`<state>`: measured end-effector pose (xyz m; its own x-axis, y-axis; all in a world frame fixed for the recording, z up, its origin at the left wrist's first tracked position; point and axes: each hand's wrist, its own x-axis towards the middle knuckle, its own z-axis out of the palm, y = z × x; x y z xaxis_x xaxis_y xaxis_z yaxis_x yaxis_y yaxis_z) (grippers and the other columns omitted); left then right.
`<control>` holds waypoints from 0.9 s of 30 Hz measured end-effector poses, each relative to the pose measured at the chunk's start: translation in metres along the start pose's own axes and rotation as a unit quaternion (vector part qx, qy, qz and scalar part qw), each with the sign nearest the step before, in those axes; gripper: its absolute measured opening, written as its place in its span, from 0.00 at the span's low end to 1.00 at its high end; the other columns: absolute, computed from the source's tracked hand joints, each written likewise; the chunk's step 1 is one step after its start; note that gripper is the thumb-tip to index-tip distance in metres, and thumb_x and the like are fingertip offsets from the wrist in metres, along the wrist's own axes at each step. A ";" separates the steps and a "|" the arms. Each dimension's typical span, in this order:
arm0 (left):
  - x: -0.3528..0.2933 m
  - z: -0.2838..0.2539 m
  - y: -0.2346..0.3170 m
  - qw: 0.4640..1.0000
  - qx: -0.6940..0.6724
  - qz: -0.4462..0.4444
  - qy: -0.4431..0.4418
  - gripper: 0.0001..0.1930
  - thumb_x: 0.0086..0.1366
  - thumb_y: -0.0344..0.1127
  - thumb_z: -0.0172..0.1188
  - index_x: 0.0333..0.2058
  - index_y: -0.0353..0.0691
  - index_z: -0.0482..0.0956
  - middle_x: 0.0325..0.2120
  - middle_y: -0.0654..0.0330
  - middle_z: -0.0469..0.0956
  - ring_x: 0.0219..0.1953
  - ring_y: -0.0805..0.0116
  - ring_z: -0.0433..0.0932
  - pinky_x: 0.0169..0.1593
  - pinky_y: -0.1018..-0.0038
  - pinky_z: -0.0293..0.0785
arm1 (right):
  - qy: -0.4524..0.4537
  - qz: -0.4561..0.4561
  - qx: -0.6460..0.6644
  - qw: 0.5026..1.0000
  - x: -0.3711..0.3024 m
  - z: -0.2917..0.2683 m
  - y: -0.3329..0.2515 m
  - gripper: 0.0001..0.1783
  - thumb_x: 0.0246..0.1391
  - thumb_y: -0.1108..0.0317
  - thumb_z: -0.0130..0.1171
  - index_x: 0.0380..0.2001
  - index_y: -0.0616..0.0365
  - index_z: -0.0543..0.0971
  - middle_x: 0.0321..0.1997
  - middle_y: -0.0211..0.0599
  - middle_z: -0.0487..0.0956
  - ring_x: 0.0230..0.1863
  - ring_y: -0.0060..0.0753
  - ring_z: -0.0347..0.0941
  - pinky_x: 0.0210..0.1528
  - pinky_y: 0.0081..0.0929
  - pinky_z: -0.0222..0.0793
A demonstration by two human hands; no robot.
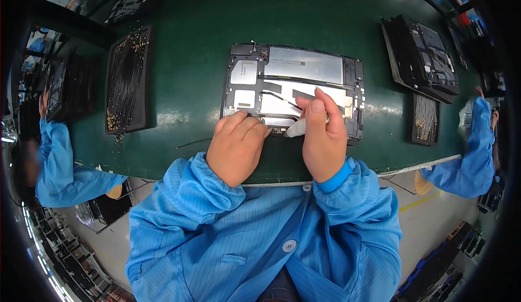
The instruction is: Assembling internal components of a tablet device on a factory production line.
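Observation:
An opened tablet-like device (pixel 275 106) lies on the green table in front of me, with silver battery panels, black frame parts and flat ribbon cables showing. My left hand (pixel 234 145) rests on its near edge, fingers bent and thumb tip close to the index finger. A thin black cable (pixel 191 143) runs in from the left and disappears under this hand, its end hidden. Above the same edge is my right hand (pixel 325 139), thumb and index finger pinched. A white finger cover (pixel 296 129) sits on one lower finger. Whatever the pinch holds is hidden.
At left stands a black tray (pixel 142 85) heaped with thin black cables with gold ends. A stack of similar devices (pixel 426 58) rises at right, beside a smaller cable tray (pixel 425 118). Blue-sleeved people (pixel 57 155) sit on both sides.

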<state>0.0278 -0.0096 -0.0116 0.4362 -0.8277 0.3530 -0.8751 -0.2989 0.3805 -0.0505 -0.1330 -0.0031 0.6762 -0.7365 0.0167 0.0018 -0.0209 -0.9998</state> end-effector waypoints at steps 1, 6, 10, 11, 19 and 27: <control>0.000 0.000 0.001 1.000 -0.002 -0.004 0.002 0.10 0.42 0.25 0.57 0.27 0.38 0.71 0.27 0.60 0.71 0.36 0.58 0.67 0.41 0.67 0.61 | 0.000 0.000 0.000 1.000 -0.001 0.000 0.006 0.21 0.52 0.61 0.44 0.45 0.65 0.61 0.34 0.40 0.74 0.30 0.19 0.67 0.33 0.16 0.63; 0.000 -0.001 0.000 1.000 0.006 -0.004 0.005 0.10 0.42 0.26 0.57 0.28 0.38 0.71 0.27 0.60 0.71 0.37 0.58 0.67 0.41 0.67 0.61 | -0.008 -0.132 0.002 0.991 -0.002 0.002 0.021 0.12 0.52 0.65 0.45 0.37 0.60 0.64 0.32 0.39 0.74 0.29 0.20 0.67 0.33 0.17 0.63; 0.001 -0.003 0.000 1.000 0.006 -0.003 -0.013 0.10 0.42 0.26 0.57 0.27 0.38 0.72 0.27 0.60 0.71 0.37 0.58 0.67 0.41 0.67 0.61 | -0.012 -0.121 0.016 0.992 -0.002 0.002 0.024 0.12 0.52 0.64 0.45 0.38 0.59 0.64 0.32 0.38 0.75 0.29 0.20 0.68 0.32 0.17 0.63; 0.002 -0.003 0.000 1.000 0.005 -0.006 -0.017 0.10 0.42 0.26 0.57 0.27 0.38 0.72 0.27 0.60 0.71 0.37 0.58 0.67 0.42 0.67 0.61 | -0.016 -0.122 0.013 0.992 -0.003 0.002 0.025 0.12 0.52 0.64 0.44 0.37 0.59 0.64 0.31 0.38 0.75 0.29 0.21 0.68 0.32 0.18 0.64; 0.001 -0.004 -0.001 1.000 0.000 -0.005 -0.018 0.10 0.43 0.27 0.57 0.28 0.39 0.72 0.27 0.60 0.71 0.37 0.59 0.67 0.42 0.67 0.61 | -0.024 -0.128 0.004 0.991 -0.003 0.001 0.028 0.12 0.52 0.64 0.44 0.37 0.59 0.63 0.30 0.39 0.75 0.30 0.23 0.69 0.33 0.18 0.64; 0.001 -0.003 0.002 1.000 0.006 -0.015 -0.016 0.10 0.43 0.27 0.57 0.28 0.39 0.72 0.27 0.61 0.72 0.38 0.59 0.67 0.42 0.68 0.61 | -0.033 -0.119 0.026 0.992 -0.004 0.003 0.023 0.10 0.50 0.65 0.47 0.34 0.60 0.66 0.29 0.41 0.74 0.28 0.26 0.71 0.31 0.20 0.66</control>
<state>0.0277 -0.0096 -0.0077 0.4549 -0.8330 0.3148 -0.8648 -0.3288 0.3795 -0.0505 -0.1286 -0.0267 0.6995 -0.6685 0.2528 0.2035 -0.1529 -0.9671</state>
